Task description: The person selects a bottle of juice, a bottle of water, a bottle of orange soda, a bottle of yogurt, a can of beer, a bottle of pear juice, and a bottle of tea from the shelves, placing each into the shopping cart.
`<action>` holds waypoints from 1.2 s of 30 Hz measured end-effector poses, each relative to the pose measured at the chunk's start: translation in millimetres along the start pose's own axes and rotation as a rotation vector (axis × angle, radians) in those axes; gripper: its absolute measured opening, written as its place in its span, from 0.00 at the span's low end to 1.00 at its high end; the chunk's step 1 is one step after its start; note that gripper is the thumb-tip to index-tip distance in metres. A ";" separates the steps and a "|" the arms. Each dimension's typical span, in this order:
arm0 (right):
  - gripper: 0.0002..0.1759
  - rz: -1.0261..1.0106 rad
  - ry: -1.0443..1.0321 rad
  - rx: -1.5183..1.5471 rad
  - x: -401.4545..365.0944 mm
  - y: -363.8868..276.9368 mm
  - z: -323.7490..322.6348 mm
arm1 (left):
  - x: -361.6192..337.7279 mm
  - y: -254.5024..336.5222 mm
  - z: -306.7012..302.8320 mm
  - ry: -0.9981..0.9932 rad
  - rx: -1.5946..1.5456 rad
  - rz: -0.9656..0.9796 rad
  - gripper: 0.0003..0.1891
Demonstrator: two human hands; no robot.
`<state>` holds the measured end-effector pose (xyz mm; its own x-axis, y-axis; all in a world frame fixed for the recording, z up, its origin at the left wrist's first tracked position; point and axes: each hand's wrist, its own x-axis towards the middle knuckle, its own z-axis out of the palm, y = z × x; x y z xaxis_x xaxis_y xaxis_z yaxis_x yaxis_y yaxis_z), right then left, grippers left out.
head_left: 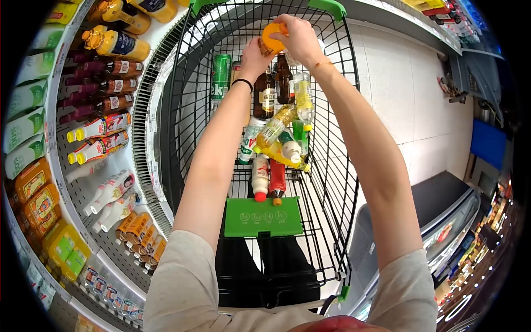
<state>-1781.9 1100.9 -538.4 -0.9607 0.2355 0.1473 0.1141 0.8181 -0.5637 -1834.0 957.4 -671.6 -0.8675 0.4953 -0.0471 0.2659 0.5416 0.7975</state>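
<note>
- Orange container (pixel 270 33) is up over the far end of the cart (pixel 327 8), between the two hands.
- The left hand (pixel 254 58) has its fingers curled on the near left side of it; some fingertips are hidden, so I cannot tell just where they press.
- The right hand (pixel 301 41) pinches it from the right, with the thumb across the orange part.
- It looks smooth and hard, like plastic, so I think it is stiff and might slip a bit if the fingers are wet.
- I guess it is not too heavy for two hands, but I cannot see how full it is.
- The round sides look like the best place to hold, one hand on each side.
- Brown bottles (pixel 264 95) stand just near it; they look like glass, so a bump could crack them.
- A green can (pixel 221 75) is on the left.
</note>
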 end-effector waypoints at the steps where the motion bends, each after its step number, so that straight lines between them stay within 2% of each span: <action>1: 0.26 -0.016 -0.005 0.037 3.2 5.4 -0.2 | 1.3 -0.2 -0.7 -0.002 0.006 0.003 0.35; 3: 0.27 -0.024 -0.009 0.080 3.3 14.0 1.0 | 1.0 -3.2 0.5 -0.010 0.059 0.028 0.33; 5: 0.30 -0.108 -0.030 -0.017 0.7 19.3 1.9 | 1.8 -6.5 2.8 -0.002 0.065 0.029 0.34; 7: 0.31 -0.059 -0.041 0.012 -2.5 16.3 -1.1 | 0.2 -5.7 7.2 0.006 0.066 0.034 0.34; 10: 0.33 -0.029 0.001 0.051 -12.3 10.4 -9.7 | -7.5 2.0 2.5 0.005 -0.018 0.010 0.28; 12: 0.34 -0.064 0.056 0.062 -19.7 -2.2 -21.4 | -20.7 21.0 -10.6 -0.020 0.228 -0.131 0.25; 13: 0.34 -0.043 0.120 0.073 -30.3 -9.3 -28.5 | -31.5 39.5 -25.3 -0.039 0.191 -0.188 0.20; 15: 0.33 0.012 0.185 0.124 -58.1 -38.0 -48.1 | -58.2 40.4 -32.8 0.053 0.162 -0.044 0.15; 17: 0.30 0.084 0.188 0.190 -97.9 -76.1 -71.4 | -96.9 58.0 -48.9 0.142 0.153 0.069 0.06; 18: 0.29 0.120 0.183 0.217 -121.9 -94.5 -80.0 | -124.0 83.3 -64.6 0.106 -0.070 0.044 0.05; 21: 0.30 0.066 0.153 0.201 -212.1 -139.9 -93.8 | -209.2 119.5 -96.9 -0.153 -0.225 -0.094 0.07; 22: 0.30 0.074 0.115 0.223 -245.0 -159.1 -102.4 | -240.2 128.0 -108.5 -0.216 -0.196 -0.053 0.09; 23: 0.29 0.097 0.080 0.203 -279.4 -177.3 -109.8 | -269.6 147.3 -132.7 -0.330 -0.222 -0.103 0.11; 25: 0.28 0.133 0.031 0.168 -340.4 -214.3 -131.7 | -327.0 171.7 -173.9 -0.424 -0.204 -0.103 0.14; 26: 0.27 0.150 0.015 0.152 -369.0 -232.4 -144.8 | -356.4 179.6 -192.8 -0.402 -0.244 -0.088 0.14; 28: 0.27 0.186 -0.023 0.105 -421.4 -264.7 -167.1 | -415.0 181.0 -226.2 -0.421 -0.086 -0.069 0.13; 31: 0.25 0.175 0.004 0.013 -486.3 -307.8 -192.3 | -494.7 206.1 -290.7 -0.324 -0.057 0.011 0.12; 35: 0.23 0.132 0.107 -0.065 -554.8 -338.0 -196.9 | -586.8 202.9 -345.4 -0.264 0.166 0.157 0.11; 36: 0.23 0.193 0.110 -0.053 -568.5 -343.5 -195.8 | -606.4 195.9 -351.6 -0.230 0.219 0.212 0.11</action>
<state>-1225.4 788.7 -269.4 -0.8866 0.4438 0.1304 0.3091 0.7781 -0.5468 -1403.7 524.3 -275.4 -0.6731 0.7380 -0.0478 0.5348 0.5305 0.6577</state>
